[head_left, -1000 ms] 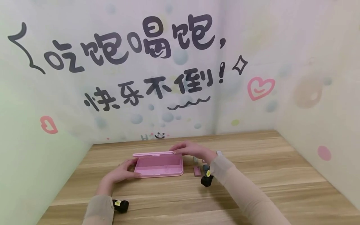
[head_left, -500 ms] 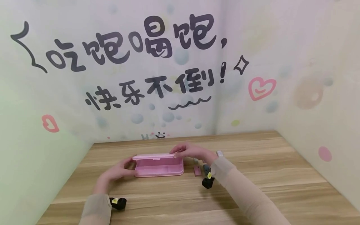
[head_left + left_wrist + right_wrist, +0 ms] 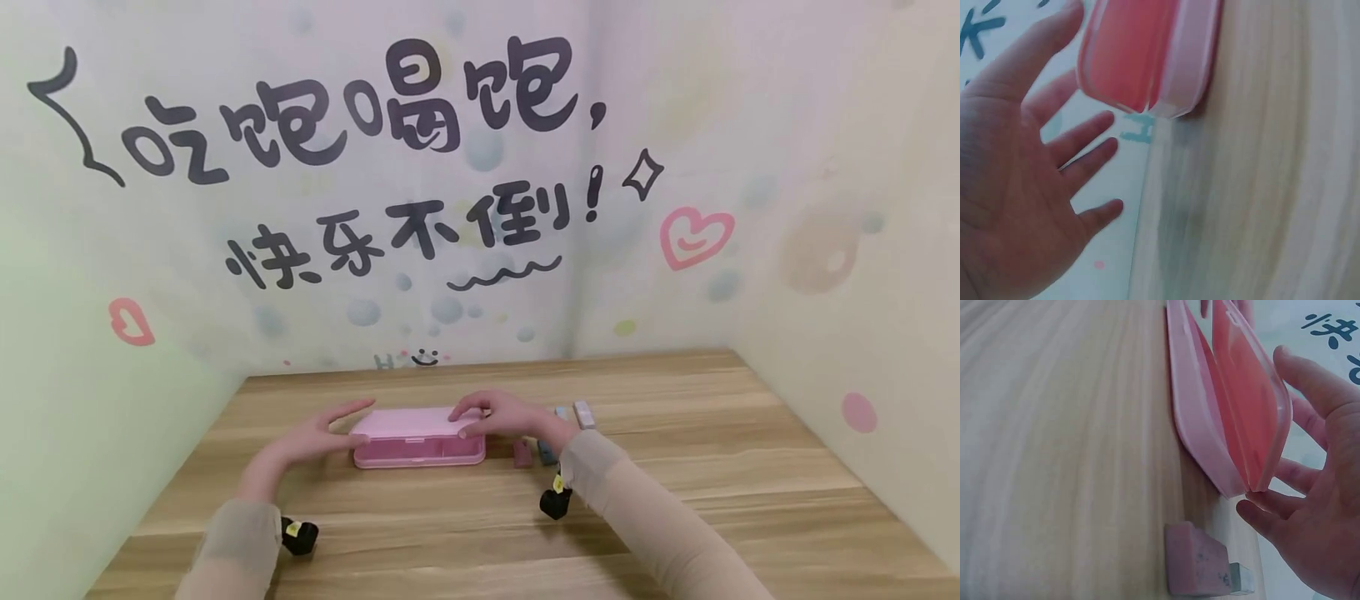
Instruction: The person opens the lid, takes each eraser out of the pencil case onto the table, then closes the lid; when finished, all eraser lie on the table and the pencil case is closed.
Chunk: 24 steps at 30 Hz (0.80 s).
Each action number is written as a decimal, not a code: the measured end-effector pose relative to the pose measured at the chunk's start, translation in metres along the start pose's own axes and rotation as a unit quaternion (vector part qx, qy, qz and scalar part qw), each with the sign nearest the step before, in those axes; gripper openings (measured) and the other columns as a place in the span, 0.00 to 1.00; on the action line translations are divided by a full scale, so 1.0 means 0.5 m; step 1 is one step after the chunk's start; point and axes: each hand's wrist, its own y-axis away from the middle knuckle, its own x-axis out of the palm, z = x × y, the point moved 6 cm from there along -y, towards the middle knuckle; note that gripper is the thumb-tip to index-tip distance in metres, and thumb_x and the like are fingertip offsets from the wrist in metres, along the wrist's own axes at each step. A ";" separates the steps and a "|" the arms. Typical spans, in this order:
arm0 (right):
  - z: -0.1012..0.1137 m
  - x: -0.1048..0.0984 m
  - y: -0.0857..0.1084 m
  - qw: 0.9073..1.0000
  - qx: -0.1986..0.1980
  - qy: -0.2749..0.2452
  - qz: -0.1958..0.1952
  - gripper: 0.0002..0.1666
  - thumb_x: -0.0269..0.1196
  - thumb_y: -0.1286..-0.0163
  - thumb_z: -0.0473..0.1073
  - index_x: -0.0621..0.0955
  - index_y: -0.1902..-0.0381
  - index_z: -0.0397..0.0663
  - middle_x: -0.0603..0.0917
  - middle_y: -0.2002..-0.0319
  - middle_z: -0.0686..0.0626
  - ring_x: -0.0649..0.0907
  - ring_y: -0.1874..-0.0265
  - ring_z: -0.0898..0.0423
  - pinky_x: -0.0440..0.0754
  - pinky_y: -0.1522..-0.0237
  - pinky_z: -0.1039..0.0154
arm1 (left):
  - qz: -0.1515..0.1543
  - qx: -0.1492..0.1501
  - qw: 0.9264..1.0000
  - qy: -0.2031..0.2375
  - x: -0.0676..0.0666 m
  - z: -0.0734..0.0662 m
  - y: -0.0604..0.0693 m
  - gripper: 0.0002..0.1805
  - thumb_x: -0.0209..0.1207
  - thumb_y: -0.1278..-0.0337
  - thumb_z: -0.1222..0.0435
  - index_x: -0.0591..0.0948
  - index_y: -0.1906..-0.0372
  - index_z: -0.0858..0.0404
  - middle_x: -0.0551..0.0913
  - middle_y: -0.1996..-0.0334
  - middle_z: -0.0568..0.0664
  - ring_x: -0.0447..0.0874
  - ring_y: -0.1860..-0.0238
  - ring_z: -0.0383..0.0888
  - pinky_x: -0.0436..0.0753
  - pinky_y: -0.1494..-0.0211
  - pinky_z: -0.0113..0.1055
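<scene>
A pink pencil case (image 3: 420,451) sits on the wooden table, its lid (image 3: 408,422) tilted partway down over the base. Inside, a divider shows at the right. My left hand (image 3: 311,437) is at the case's left end, fingers spread and fairly straight, the thumb close to the lid's corner. From the left wrist view, the palm of this hand holds nothing. My right hand (image 3: 502,414) rests on the lid's right end with relaxed fingers. In the right wrist view its thumb (image 3: 1291,365) meets the lid's free edge, while the other fingers lie behind the lid.
Right of the case lie several small blocks: a dark pink one (image 3: 522,453) with print on it, a dark blue one (image 3: 547,452), a light blue one (image 3: 561,412) and a pale lilac one (image 3: 584,415). A printed wall sheet (image 3: 480,333) rises behind the table.
The lid has swung down toward the base, with my right hand following it. My left hand has drawn slightly left and its fingers have spread away from the case.
</scene>
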 end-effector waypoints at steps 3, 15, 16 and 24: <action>0.001 0.004 0.005 1.000 0.000 0.001 0.001 0.15 0.67 0.36 0.50 0.83 0.50 0.65 0.70 0.33 0.48 0.67 0.33 0.51 0.64 0.35 0.48 | -0.001 0.016 1.000 -0.020 0.001 -0.009 -0.009 0.37 0.65 0.43 0.51 0.69 0.30 0.58 0.60 0.29 0.63 0.53 0.30 0.68 0.55 0.36 0.69; -0.001 0.017 0.015 1.000 -0.001 0.000 0.002 0.17 0.68 0.37 0.49 0.84 0.49 0.62 0.63 0.29 0.42 0.62 0.31 0.44 0.62 0.35 0.42 | 0.048 0.036 0.996 -0.058 0.029 -0.019 -0.036 0.33 0.66 0.45 0.50 0.75 0.35 0.58 0.60 0.29 0.64 0.52 0.30 0.69 0.54 0.34 0.67; 0.001 0.018 0.015 1.000 -0.003 0.003 0.004 0.17 0.68 0.37 0.49 0.84 0.49 0.62 0.63 0.29 0.43 0.62 0.31 0.44 0.62 0.35 0.42 | 0.051 0.032 0.996 -0.062 0.030 -0.018 -0.037 0.34 0.66 0.46 0.50 0.75 0.35 0.57 0.60 0.29 0.64 0.52 0.30 0.68 0.54 0.34 0.67; -0.001 0.021 0.013 1.000 -0.004 0.027 -0.003 0.17 0.70 0.39 0.46 0.85 0.50 0.61 0.65 0.30 0.45 0.62 0.31 0.45 0.59 0.33 0.43 | 0.062 0.033 0.995 -0.066 0.044 -0.015 -0.048 0.36 0.69 0.49 0.49 0.75 0.34 0.57 0.59 0.29 0.65 0.52 0.30 0.69 0.53 0.33 0.66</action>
